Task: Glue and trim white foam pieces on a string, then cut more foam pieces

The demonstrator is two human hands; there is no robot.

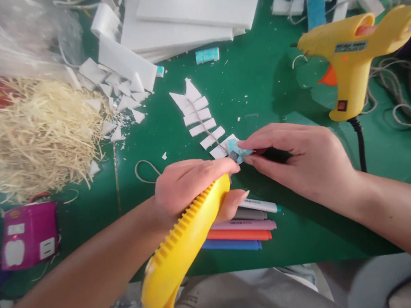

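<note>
I see a green desk (264, 85), a yellow ribbed cutter (184, 238), white strips (202, 120), a pale blue scrap (237, 150), and at 2 o'clock a yellow glue gun (352, 57) with an orange trigger.
</note>
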